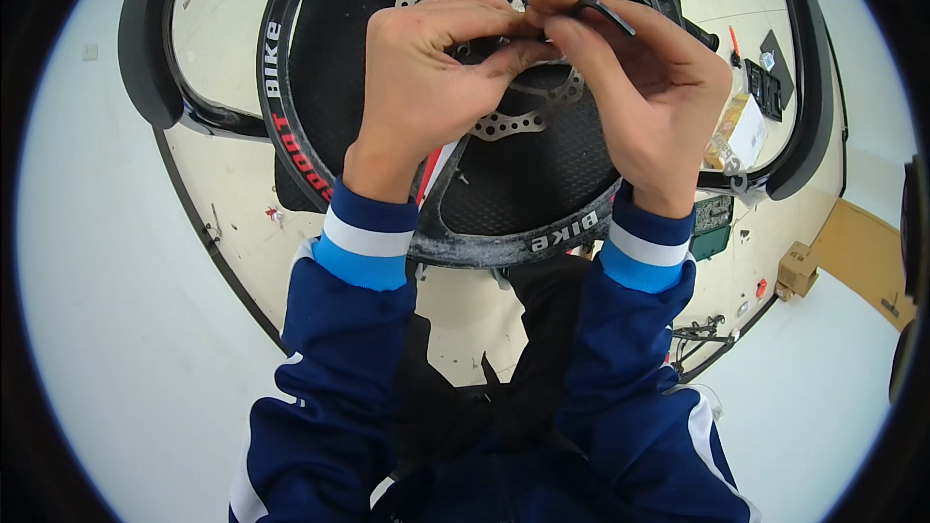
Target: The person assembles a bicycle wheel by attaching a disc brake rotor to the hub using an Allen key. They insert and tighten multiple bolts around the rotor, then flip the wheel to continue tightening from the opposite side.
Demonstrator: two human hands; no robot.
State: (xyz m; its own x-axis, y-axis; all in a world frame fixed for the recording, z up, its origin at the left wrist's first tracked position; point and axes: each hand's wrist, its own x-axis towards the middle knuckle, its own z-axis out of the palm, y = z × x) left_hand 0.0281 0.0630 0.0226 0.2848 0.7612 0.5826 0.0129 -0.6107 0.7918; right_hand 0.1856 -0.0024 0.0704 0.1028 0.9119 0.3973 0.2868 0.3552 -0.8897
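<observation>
A bicycle wheel [455, 250] with a black, red and white rim and spokes lies flat in front of me. Over its middle is a silver brake disc [513, 125] full of holes. My left hand [426, 73] is above the disc, thumb and forefinger pinched together; what they hold is hidden. My right hand [644, 87] grips a black hex key [608, 15], whose bent end sticks out past the fingers. The fingertips of both hands meet above the disc. Between the spokes, a small screw [462, 177] lies on the black textured surface.
The wheel rests on a black chair with an armrest on the left [145, 39] and another on the right [809, 77]. On the floor at right are an open tool case [763, 89], a green box [712, 241] and a cardboard box [798, 267].
</observation>
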